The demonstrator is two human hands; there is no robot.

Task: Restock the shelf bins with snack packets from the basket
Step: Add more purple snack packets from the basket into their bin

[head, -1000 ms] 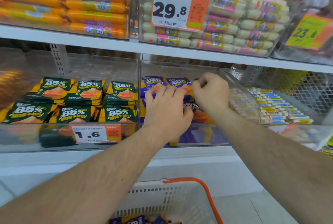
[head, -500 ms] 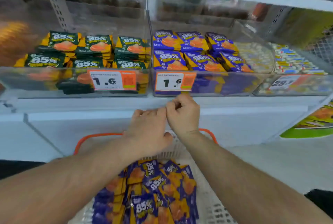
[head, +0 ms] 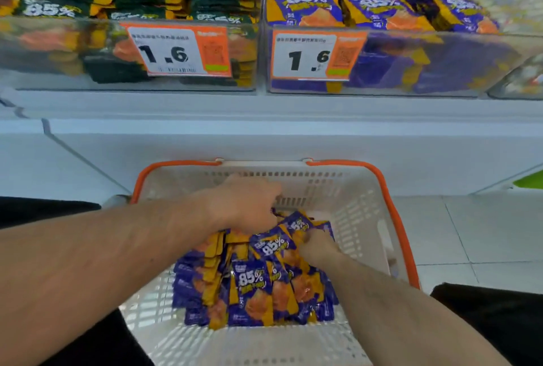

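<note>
A white basket [head: 361, 204] with orange handles stands on the floor below the shelf. In it lies a pile of purple and orange snack packets [head: 252, 286] marked 85%. Both hands are down in the pile at its far end. My left hand [head: 246, 204] curls over the top packets, fingers hidden behind it. My right hand [head: 316, 243] digs in among the packets, fingers buried and blurred. Above, a clear bin [head: 411, 65] holds rows of the same purple packets behind a 1.6 price tag.
To the left, a second clear bin [head: 58, 65] holds green and orange 85% packets with its own 1.6 tag. A white shelf ledge [head: 264, 118] runs below the bins. Pale floor tiles [head: 476, 236] lie right of the basket. Dark trouser legs flank it.
Both hands left the purple packets' bin, dropped past the shelf edge and reached into the basket's pile. The view tilted down with them.
</note>
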